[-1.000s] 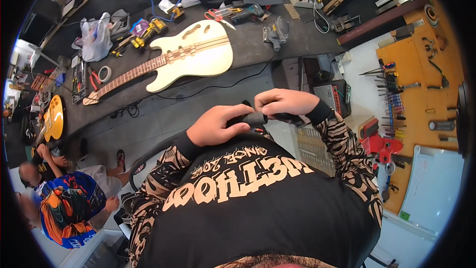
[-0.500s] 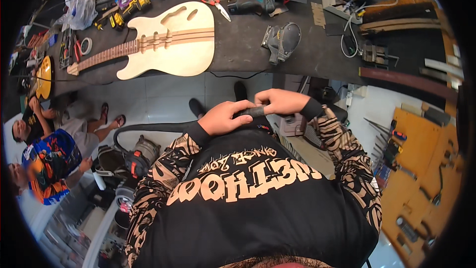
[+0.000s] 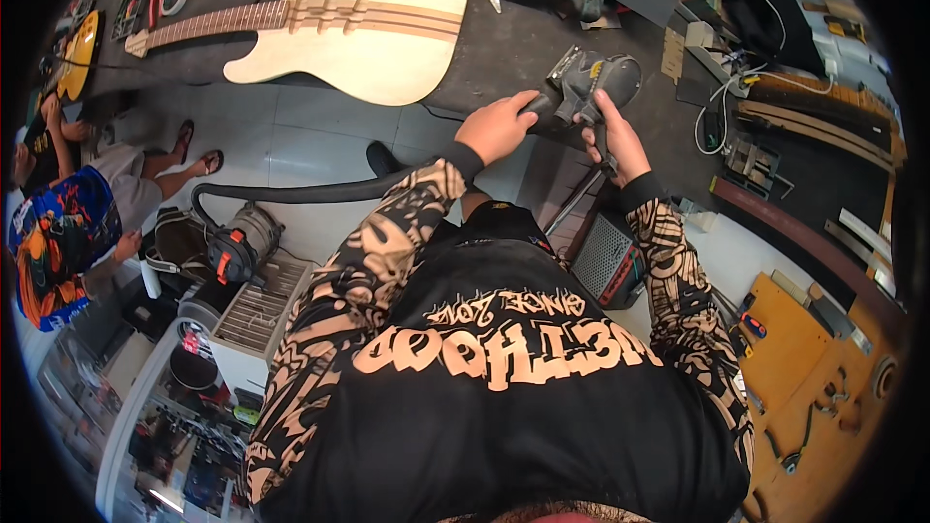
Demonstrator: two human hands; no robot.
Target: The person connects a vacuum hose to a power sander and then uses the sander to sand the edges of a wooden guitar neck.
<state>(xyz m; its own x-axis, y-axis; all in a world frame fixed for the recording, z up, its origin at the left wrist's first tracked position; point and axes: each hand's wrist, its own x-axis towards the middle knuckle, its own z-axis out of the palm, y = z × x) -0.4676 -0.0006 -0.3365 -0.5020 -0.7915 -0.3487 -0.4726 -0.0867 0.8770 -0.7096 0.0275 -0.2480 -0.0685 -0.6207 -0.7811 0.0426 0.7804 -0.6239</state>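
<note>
Sander (image 3: 625, 85) just got grabbed by the right hand (image 3: 617, 140), upper right, with the hose (image 3: 320, 195) gripped by the left hand (image 3: 497, 129) and brought close, so both are finally side by side.

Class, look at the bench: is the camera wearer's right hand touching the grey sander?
Touching. The head view shows the right hand grasping the near end of the grey sander, its thumb laid along the tool.

Grey sander (image 3: 617, 79), black hose (image 3: 310, 194), cream guitar (image 3: 363, 44)
</note>
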